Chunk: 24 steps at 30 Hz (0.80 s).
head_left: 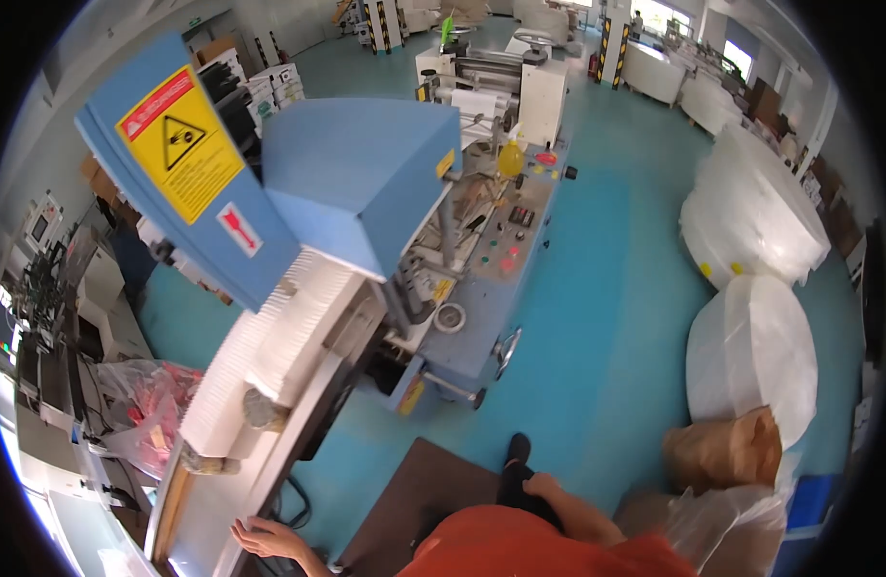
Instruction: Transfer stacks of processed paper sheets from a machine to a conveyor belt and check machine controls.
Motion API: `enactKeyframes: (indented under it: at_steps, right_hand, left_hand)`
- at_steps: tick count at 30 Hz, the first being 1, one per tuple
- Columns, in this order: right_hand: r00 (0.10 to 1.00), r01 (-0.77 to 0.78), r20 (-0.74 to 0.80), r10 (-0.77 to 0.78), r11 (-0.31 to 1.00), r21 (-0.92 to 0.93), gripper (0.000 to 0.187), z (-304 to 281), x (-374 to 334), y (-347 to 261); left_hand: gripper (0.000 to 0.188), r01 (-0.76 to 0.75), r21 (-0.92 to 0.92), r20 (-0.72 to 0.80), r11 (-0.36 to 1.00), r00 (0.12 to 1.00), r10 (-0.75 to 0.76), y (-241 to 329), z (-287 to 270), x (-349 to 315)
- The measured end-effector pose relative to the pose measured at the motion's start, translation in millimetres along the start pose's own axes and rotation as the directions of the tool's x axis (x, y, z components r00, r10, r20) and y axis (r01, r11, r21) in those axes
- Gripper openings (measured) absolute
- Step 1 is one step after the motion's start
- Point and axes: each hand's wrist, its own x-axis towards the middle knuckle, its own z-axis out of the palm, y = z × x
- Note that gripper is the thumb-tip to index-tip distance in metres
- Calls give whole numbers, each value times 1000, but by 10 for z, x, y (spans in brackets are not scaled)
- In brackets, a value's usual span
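My left hand (270, 539) is held out beside the near end of a metal trough (299, 444), fingers stretched and nothing in them. My right hand (542, 489) hangs near my right leg; its fingers do not show clearly. In the trough lie two long rows of stacked white sheets (233, 375), running out from under a blue machine housing (361, 163). A greyish block (265, 411) rests against the near end of one row, and a second block (210, 464) against the other.
A blue control bench (472, 327) with buttons and a crank handle stands ahead. To the left sits a clear bag of red scraps (154, 409). Large wrapped rolls (751, 361) and a brown paper bag (722, 450) line the right. A brown mat (419, 500) lies underfoot.
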Motion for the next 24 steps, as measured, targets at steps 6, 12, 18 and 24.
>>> enactKeyframes:
  at_steps: [6, 12, 18, 24]
  right_hand:
    - [885, 365, -384, -262, 903, 226, 49, -1098, 608, 1095]
    - [956, 180, -293, -27, 841, 511, 40, -1693, 1043, 1965]
    - [987, 158, -81, -136, 881, 446, 44, -2205, 1601, 2115]
    - [974, 216, -132, -183, 928, 303, 52, -3459, 2028, 1643]
  left_hand:
    - [40, 77, -659, 474, 748, 815, 334, 2726, -143, -1256]
    - [33, 279, -898, 434, 340, 445, 783, 4862, -568, -1979]
    - [27, 392, -878, 453, 276, 491, 744, 6175, -241, -2408]
    - [29, 267, -866, 493, 422, 594, 635, 7275, 710, -2625]
